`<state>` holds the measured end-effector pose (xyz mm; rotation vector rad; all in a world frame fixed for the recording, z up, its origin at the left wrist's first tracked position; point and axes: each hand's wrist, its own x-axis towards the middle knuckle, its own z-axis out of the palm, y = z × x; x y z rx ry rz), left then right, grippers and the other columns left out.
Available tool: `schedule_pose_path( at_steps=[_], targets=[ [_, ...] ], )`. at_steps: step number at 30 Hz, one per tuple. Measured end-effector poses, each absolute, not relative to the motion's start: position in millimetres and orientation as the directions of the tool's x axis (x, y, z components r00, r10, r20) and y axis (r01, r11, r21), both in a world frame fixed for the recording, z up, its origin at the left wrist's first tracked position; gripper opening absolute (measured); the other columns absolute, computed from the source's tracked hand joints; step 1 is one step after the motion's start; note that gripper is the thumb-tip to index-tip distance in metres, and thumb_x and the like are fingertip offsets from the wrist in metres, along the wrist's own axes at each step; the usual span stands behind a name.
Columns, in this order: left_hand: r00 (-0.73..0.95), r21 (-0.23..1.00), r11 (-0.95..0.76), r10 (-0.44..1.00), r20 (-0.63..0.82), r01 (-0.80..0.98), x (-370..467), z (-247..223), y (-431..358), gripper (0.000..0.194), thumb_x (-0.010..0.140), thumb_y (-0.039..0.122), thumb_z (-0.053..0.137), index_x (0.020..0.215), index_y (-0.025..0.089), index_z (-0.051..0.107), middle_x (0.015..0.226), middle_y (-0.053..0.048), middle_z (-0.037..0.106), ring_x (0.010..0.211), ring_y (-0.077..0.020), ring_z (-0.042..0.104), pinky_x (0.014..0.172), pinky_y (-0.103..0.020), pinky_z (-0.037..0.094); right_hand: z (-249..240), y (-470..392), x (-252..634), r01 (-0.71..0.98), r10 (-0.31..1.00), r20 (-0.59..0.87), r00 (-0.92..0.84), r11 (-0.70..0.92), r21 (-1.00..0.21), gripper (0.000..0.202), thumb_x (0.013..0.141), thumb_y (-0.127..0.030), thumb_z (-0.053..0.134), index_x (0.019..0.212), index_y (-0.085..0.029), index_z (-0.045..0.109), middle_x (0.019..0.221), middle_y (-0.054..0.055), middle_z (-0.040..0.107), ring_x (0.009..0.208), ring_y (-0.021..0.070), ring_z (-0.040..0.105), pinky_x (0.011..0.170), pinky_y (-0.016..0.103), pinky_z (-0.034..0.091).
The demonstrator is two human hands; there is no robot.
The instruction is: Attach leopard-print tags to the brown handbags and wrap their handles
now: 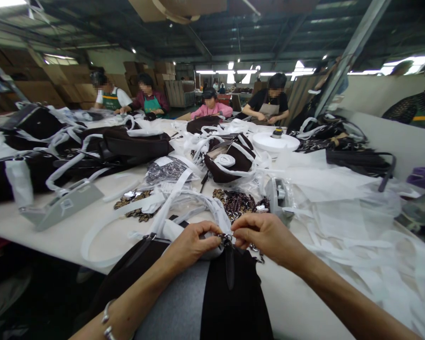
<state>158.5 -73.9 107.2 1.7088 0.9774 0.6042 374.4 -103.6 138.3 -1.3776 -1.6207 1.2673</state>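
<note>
A dark handbag (pixel 239 295) with a grey panel lies at the table's near edge, close to my body. My left hand (pixel 194 241) pinches the metal ring (pixel 226 237) at the base of the bag's handle. Just right of it, my right hand (pixel 253 231) is closed at the same fitting, thumb against fingers; what it grips is too small to make out. From the ring a dark leather tab (pixel 230 267) hangs down over the bag. The handle (pixel 216 208), wrapped in white material, arches up behind my hands.
Piles of beaded chains (pixel 239 203) lie beyond my hands. More dark bags (pixel 138 144) with wrapped handles cover the left side, and another bag (pixel 230 160) stands mid-table. White strips (pixel 371 264) spread at right. Several co-workers sit across the table.
</note>
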Motion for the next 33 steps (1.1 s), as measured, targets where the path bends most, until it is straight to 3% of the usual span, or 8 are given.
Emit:
schedule_pose_path(
  at_steps=[2,6,9,12,22,33],
  targets=[
    [0.541,0.938,-0.138,0.839,-0.06,0.319,158,108,-75,0.017,0.083,0.031,0.063,0.092,0.019,0.072,0.091,-0.002,0.071,0.09,-0.019,0.061,0.085,-0.029,0.041,142,-103,372,0.506,0.963,0.031,-0.269,0.168,-0.846,0.012,0.084,-0.017,0.06,0.08,-0.019,0.071,0.066,-0.001,0.069,0.06,0.0126,0.065,0.061,0.024,0.051],
    [0.534,0.938,-0.135,0.843,-0.06,0.319,159,109,-76,0.018,0.083,0.031,0.063,0.092,0.018,0.072,0.092,-0.002,0.071,0.09,-0.0194,0.061,0.086,-0.029,0.043,146,-101,368,0.707,0.869,0.244,-0.431,0.493,-0.507,0.019,0.088,-0.011,0.055,0.08,-0.019,0.07,0.076,0.001,0.067,0.072,0.0139,0.061,0.068,0.026,0.044],
    [0.531,0.937,-0.139,0.845,-0.057,0.321,160,108,-75,0.018,0.083,0.031,0.063,0.09,0.018,0.072,0.091,-0.003,0.071,0.09,-0.0197,0.061,0.086,-0.03,0.043,145,-102,365,0.778,0.844,0.197,-0.498,0.536,-0.328,0.022,0.088,-0.003,0.049,0.079,-0.017,0.064,0.078,0.002,0.062,0.071,0.0137,0.057,0.065,0.025,0.039],
    [0.538,0.938,-0.149,0.842,-0.046,0.312,161,106,-75,0.016,0.082,0.03,0.062,0.089,0.018,0.072,0.089,-0.002,0.07,0.088,-0.0193,0.06,0.084,-0.029,0.044,146,-103,360,0.803,0.835,0.143,-0.532,0.551,-0.23,0.022,0.084,0.001,0.049,0.079,-0.018,0.059,0.079,0.002,0.059,0.068,0.0132,0.053,0.062,0.025,0.035],
    [0.531,0.947,-0.121,0.845,-0.059,0.298,160,107,-76,0.013,0.081,0.027,0.062,0.085,0.018,0.07,0.083,-0.001,0.066,0.082,-0.0171,0.056,0.078,-0.028,0.04,143,-101,361,0.817,0.839,0.143,-0.524,0.544,-0.195,0.023,0.082,0.003,0.048,0.082,-0.018,0.056,0.082,0.001,0.056,0.069,0.014,0.051,0.062,0.028,0.032],
    [0.543,0.969,-0.017,0.831,-0.124,0.248,158,100,-73,0.016,0.08,0.032,0.064,0.083,0.016,0.065,0.075,0.002,0.058,0.071,-0.0133,0.048,0.069,-0.026,0.035,140,-93,355,0.733,0.794,0.155,-0.587,0.604,-0.313,0.023,0.087,0.001,0.048,0.086,-0.017,0.063,0.09,0.003,0.055,0.072,0.0125,0.052,0.065,0.024,0.037]
  ],
)
